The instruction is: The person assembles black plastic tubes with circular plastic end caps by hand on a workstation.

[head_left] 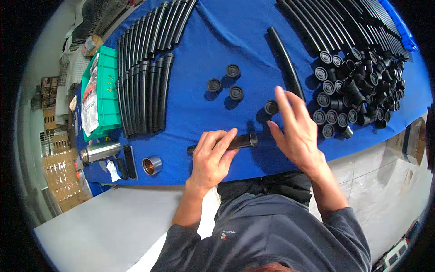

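Near the front edge of the blue cloth, my left hand (209, 159) is closed around a black tube (244, 141) whose hollow end points right. My right hand (300, 138) is raised over the cloth to the right of that end, thumb and fingers apart, holding nothing. Just beyond its thumb stands a round black cap (271, 107). Another long black tube (282, 54) lies slanting beyond the right hand, its near end close to the fingers. Three more round black caps, among them the farthest cap (233, 70), sit in a cluster farther off, left of centre.
Two rows of black tubes (142, 97) lie at the left beside a green bin (108, 86). A steel flask (102, 151), a phone (130, 162) and a metal cup (152, 166) stand nearer. At the right lie heaped black caps (358, 90), with bare tubes (312, 22) behind.
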`<state>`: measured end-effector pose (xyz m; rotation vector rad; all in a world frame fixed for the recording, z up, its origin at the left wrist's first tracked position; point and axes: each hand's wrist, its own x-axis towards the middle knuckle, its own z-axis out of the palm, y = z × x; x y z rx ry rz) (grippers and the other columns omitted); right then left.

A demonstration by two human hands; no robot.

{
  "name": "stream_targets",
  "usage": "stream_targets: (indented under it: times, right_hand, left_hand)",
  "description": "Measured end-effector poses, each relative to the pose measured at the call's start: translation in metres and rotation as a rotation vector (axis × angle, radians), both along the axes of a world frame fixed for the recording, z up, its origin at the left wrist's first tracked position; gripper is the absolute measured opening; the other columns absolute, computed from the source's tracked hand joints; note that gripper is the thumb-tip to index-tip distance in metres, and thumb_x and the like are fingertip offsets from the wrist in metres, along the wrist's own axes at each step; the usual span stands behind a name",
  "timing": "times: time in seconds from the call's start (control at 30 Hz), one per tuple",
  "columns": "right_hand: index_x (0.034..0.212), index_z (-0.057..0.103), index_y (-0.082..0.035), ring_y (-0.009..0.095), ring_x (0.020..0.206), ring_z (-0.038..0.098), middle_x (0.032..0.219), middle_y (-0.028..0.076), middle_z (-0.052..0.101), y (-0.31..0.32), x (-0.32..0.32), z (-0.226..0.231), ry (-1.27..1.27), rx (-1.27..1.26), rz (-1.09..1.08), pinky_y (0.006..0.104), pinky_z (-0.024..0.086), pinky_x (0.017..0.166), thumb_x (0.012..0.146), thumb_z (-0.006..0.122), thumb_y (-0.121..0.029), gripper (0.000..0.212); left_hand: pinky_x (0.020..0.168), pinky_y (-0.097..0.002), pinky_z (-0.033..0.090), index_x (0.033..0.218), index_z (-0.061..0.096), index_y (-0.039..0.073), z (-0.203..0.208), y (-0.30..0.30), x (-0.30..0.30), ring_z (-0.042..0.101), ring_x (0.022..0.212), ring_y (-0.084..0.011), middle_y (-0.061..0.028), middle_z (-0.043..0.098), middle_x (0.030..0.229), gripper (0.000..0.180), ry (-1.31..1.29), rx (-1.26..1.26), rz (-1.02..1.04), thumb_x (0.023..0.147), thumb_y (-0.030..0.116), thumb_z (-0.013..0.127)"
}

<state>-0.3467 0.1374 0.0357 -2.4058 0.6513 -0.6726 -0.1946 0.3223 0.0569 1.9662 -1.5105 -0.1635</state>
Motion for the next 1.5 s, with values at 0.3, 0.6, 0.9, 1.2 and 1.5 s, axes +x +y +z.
stream_targets:
  times: [0.3,0.6,0.9,1.2,1.5]
  right_hand:
    - [0.150,0.046,-0.008,0.021,0.098,0.058,0.121,0.014,0.056,0.049,-0.010,-0.023,-0.295,0.978,0.431,0.0296,0.052,0.072,0.083,0.081,-0.020,0.077]
    - [0.127,0.064,-0.003,0.023,0.095,0.066,0.112,0.013,0.065,0.073,-0.006,-0.043,-0.498,0.967,0.257,0.0346,0.055,0.083,0.085,0.081,-0.020,0.049]
    - [0.121,0.064,-0.001,0.022,0.087,0.070,0.105,0.014,0.069,0.071,-0.009,-0.046,-0.516,1.031,0.364,0.0326,0.057,0.072,0.086,0.078,-0.018,0.041]
    - [0.114,0.067,-0.002,0.013,0.074,0.063,0.091,0.006,0.068,0.067,-0.009,-0.039,-0.416,1.176,0.330,0.0289,0.051,0.066,0.086,0.081,-0.023,0.037]
    - [0.099,0.066,-0.003,0.012,0.072,0.062,0.083,0.004,0.066,0.067,-0.008,-0.040,-0.435,1.101,0.273,0.0287,0.050,0.064,0.084,0.083,-0.024,0.030]
  left_hand:
    - [0.089,-0.0364,0.055,0.123,0.054,0.000,-0.001,0.015,-0.006,0.068,0.098,-0.0264,-0.0163,0.068,0.108,0.047,0.528,0.077,-0.077,0.085,0.010,0.080]
    - [0.081,-0.0361,0.056,0.105,0.061,0.002,-0.003,0.033,0.005,0.070,0.093,-0.0275,-0.0145,0.070,0.103,0.041,0.244,0.311,0.040,0.071,0.005,0.085]
    - [0.080,-0.0340,0.052,0.107,0.069,-0.002,0.009,0.038,0.013,0.066,0.091,-0.0228,-0.0118,0.067,0.100,0.036,0.535,0.474,-0.059,0.079,0.015,0.083]
    - [0.087,-0.0351,0.051,0.120,0.067,-0.005,0.013,0.037,0.023,0.064,0.097,-0.0246,-0.0132,0.066,0.105,0.040,0.637,0.598,-0.067,0.086,0.016,0.073]
    - [0.086,-0.0341,0.052,0.119,0.064,-0.003,0.003,0.046,0.016,0.067,0.100,-0.0206,-0.0137,0.069,0.108,0.044,0.847,0.503,0.069,0.080,0.011,0.079]
